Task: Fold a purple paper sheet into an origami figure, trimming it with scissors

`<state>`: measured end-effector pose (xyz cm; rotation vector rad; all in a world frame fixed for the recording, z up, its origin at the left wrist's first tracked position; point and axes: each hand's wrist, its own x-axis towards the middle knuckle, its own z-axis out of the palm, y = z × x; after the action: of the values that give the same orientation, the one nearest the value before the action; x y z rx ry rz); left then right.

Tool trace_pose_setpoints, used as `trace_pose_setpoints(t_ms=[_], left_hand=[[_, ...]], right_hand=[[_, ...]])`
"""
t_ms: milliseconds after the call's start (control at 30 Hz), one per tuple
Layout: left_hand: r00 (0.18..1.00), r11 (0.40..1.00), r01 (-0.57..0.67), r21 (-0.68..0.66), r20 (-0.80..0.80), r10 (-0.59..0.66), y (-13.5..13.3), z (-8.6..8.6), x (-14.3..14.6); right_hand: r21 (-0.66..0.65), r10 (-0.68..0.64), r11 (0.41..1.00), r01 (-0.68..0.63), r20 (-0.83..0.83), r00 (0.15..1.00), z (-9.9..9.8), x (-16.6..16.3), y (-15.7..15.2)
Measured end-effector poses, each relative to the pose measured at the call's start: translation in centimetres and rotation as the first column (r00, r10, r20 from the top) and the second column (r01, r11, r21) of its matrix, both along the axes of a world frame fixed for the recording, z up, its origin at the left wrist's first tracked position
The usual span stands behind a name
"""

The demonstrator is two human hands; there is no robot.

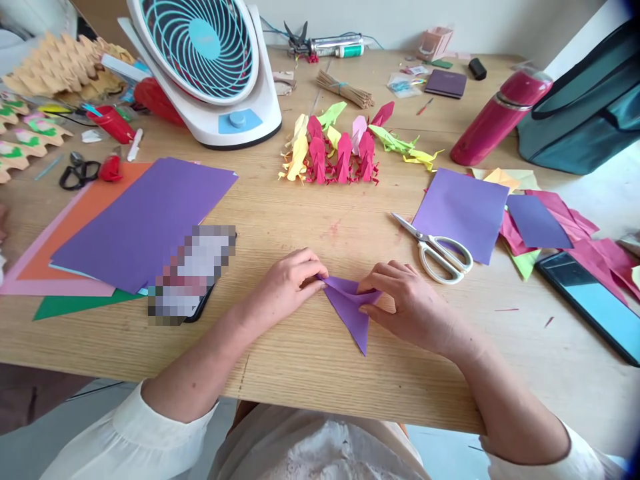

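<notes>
A piece of folded purple paper (350, 317) lies on the table between my hands, with one pointed corner aimed toward me. My left hand (295, 280) pinches its left corner between thumb and fingers. On the other side, my right hand (400, 297) grips the paper's right edge, thumb below and fingers above, and a raised fold shows between the two hands. White-handled scissors (443, 257) rest partly on a flat purple square sheet (463, 213) beyond my right hand.
Folded paper figures (343, 157) stand in rows at the back. Coloured sheets (145, 223) and a phone (187, 273) lie left. Right are a second phone (590, 300), paper scraps (565, 213) and a pink flask (500, 120). A fan (240, 123) stands at back left.
</notes>
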<state>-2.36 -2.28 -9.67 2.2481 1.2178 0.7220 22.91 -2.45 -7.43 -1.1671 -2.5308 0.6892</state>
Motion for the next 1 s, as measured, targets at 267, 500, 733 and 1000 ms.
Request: trace_pose_setpoints(t_ms=[267, 500, 733, 1000], left_hand=[[0.999, 1.000, 0.028, 0.011, -0.030, -0.028, 0.1, 0.2, -0.3], [0.999, 0.999, 0.035, -0.001, -0.029, -0.035, 0.5, 0.1, -0.8], [1.000, 0.996, 0.005, -0.085, 0.020, -0.003, 0.8, 0.0, -0.8], [0.999, 0.998, 0.019, -0.055, -0.029, -0.021, 0.9, 0.2, -1.0]], right_hand=[[-0.006, -0.003, 1.000, 0.004, 0.017, 1.000, -0.5, -0.3, 0.0], [-0.025, -0.067, 0.997, 0.066, -0.036, 0.997, -0.4, -0.8, -0.1], [-0.027, -0.146, 0.989, 0.145, -0.036, 0.989, -0.8, -1.2, -0.3], [-0.008, -0.178, 0.984, 0.178, -0.015, 0.984, -0.9, -1.3, -0.2]])
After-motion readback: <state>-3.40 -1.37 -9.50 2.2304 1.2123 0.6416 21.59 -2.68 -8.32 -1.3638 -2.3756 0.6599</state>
